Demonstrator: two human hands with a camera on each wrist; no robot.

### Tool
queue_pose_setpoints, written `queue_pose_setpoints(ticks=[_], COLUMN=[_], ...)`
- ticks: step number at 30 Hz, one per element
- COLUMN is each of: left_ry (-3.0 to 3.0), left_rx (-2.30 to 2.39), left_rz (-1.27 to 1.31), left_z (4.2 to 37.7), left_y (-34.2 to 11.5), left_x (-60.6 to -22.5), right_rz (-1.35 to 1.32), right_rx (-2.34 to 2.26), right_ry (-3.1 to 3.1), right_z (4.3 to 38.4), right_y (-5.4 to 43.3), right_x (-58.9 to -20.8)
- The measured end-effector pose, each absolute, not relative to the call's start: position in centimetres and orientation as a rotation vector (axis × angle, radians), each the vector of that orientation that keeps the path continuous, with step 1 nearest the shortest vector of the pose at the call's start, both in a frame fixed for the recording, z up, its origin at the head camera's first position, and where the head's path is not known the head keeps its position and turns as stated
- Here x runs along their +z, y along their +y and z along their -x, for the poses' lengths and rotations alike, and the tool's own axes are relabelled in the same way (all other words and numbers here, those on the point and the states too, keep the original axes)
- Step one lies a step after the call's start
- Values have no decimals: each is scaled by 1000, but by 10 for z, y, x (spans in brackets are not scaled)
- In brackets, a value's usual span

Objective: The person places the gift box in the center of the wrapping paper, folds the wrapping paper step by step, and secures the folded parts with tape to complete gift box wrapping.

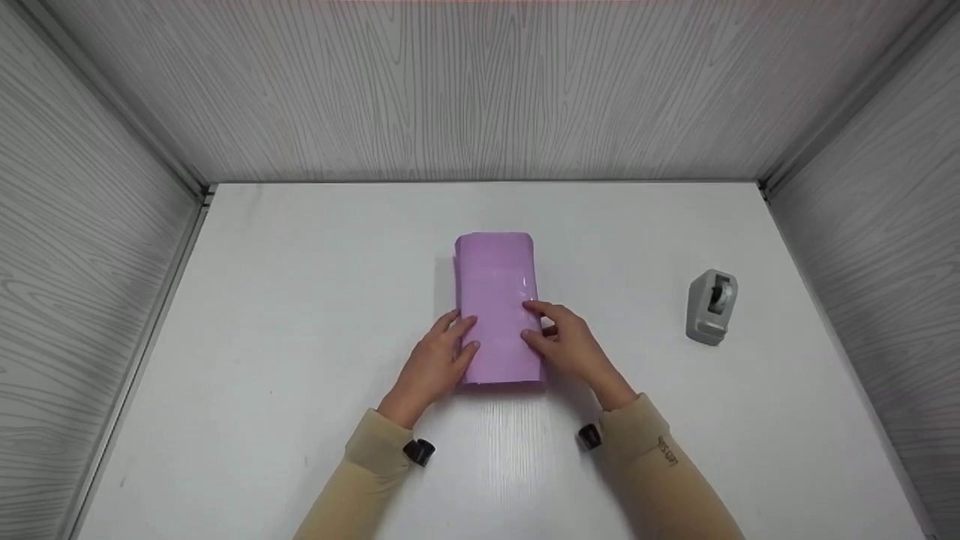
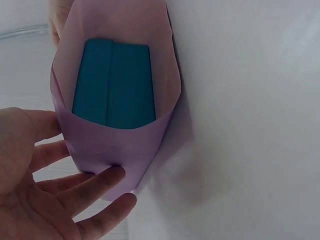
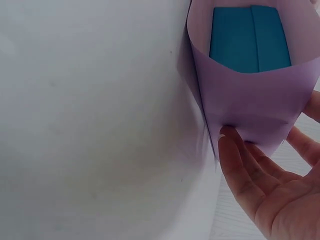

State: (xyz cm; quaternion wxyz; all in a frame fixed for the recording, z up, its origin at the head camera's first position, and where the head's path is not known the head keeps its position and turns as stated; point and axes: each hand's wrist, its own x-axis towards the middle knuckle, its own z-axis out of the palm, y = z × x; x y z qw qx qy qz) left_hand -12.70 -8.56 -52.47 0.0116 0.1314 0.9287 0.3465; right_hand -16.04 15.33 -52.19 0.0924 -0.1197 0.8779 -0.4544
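Note:
A sheet of purple wrapping paper (image 1: 495, 277) forms a sleeve lying lengthwise on the white table. Inside it sits a teal box (image 2: 132, 82), visible through the sleeve's open near end in both wrist views. Shiny marks show on top near the right edge. My left hand (image 1: 435, 364) rests along the left side, its fingertips touching the paper. On the opposite side my right hand (image 1: 574, 345) has thumb and index finger on the top near the edge; its other fingers press the side, as the right wrist view shows.
A grey tape dispenser (image 1: 709, 311) with a roll in it stands on the right part of the white table (image 1: 300, 300). Wood-grain panels (image 1: 480, 90) rise at the back and on both sides.

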Motion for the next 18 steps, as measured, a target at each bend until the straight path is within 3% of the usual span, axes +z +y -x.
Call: queue_pose_setpoints(ticks=[18], left_ry=[2823], left_rx=[1055], left_rz=[-419], left_z=[143], left_y=[-92], left_x=[-521], right_rz=[381], right_rx=[-1321], right_ry=[2588], right_z=[174], right_y=[154], right_x=[-523])
